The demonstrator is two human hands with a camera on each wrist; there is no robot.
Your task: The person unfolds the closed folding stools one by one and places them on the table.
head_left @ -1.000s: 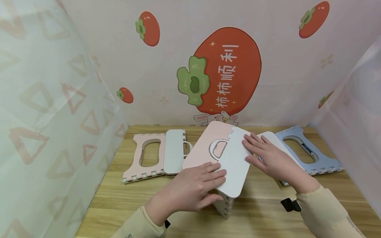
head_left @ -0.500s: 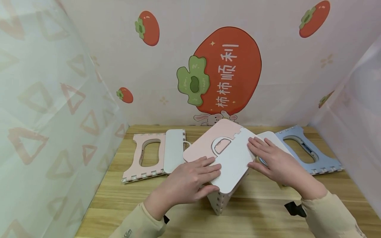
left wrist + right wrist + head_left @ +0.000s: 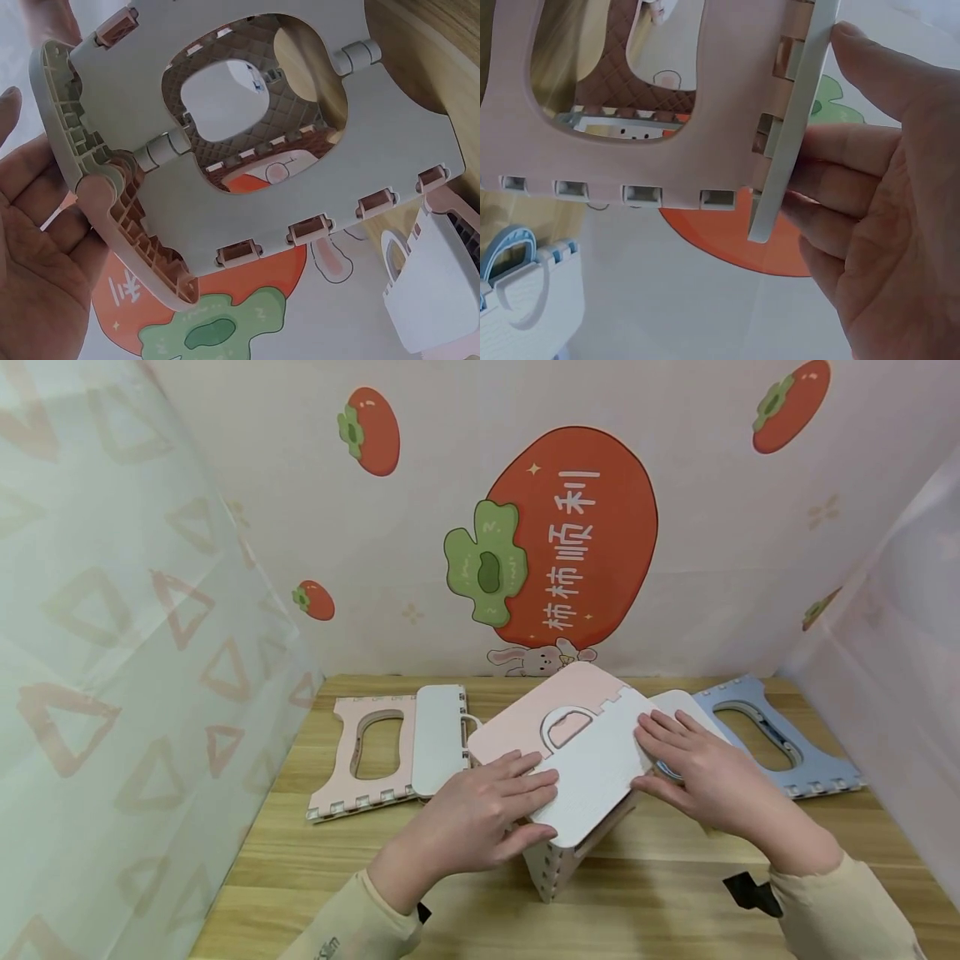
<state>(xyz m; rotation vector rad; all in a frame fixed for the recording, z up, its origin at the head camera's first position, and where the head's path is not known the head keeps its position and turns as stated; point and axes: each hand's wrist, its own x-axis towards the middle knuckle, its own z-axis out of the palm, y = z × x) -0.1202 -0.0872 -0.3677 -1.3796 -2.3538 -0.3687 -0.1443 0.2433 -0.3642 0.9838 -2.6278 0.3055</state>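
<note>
A pink-and-white folding step stool (image 3: 592, 785) stands unfolded on the table, its top turned at an angle to me. My left hand (image 3: 480, 827) rests with extended fingers on the near left part of the top. At the right edge of the top, my right hand (image 3: 705, 777) touches the white half with its fingertips. The left wrist view shows the palm of the left hand (image 3: 37, 247) beside the stool's leg panel (image 3: 390, 142) with its large opening. In the right wrist view, the right hand's fingers (image 3: 840, 150) lie against the top's edge.
Another pink-and-white folding stool (image 3: 438, 739) lies at the left. Behind my right hand lies a blue-and-white folding stool (image 3: 813, 743). The wooden table (image 3: 300, 877) meets a printed back wall (image 3: 712, 568) and hangings at both sides.
The stool has turned clockwise, its far end swinging right and its near corner shifting left. My right hand has moved slightly right and nearer; my left hand has shifted only a little.
</note>
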